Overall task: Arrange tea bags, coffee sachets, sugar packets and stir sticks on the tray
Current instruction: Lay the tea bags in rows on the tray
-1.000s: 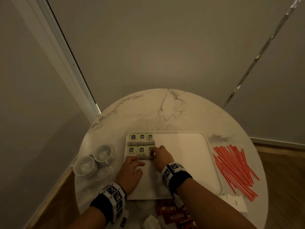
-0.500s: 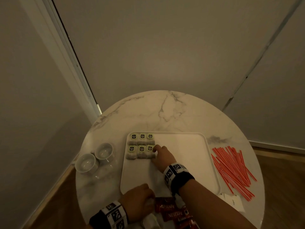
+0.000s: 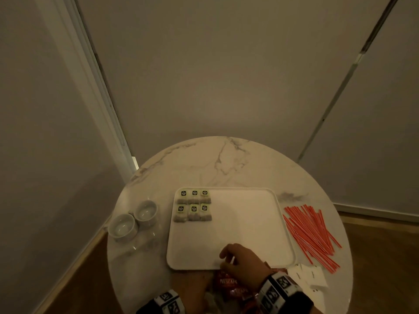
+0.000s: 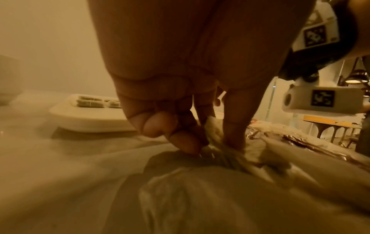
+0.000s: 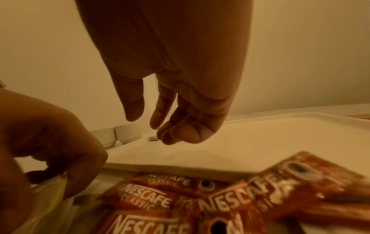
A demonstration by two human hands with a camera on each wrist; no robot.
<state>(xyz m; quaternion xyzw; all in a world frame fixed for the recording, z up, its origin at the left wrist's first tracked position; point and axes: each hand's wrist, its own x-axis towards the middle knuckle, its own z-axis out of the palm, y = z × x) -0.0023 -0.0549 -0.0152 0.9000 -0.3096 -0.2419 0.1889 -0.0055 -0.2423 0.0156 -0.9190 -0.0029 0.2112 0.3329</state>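
From my remote seat, two cups [image 3: 133, 217] sit far left, out of the working area. On the tray [image 3: 249, 223], six tea bags [image 3: 193, 206] fill its far-left corner in two rows, leaving room for the rest. At the near edge my left hand [image 4: 180, 126] pinches what looks like a crumpled clear bag [image 4: 200, 190], probably holding more supplies. My right hand [image 5: 176, 110] hangs loose and empty over the coffee sachets [image 5: 144, 201]. Stir sticks [image 3: 313, 236] and sugar packets [image 3: 310, 276] wait right of the tray.
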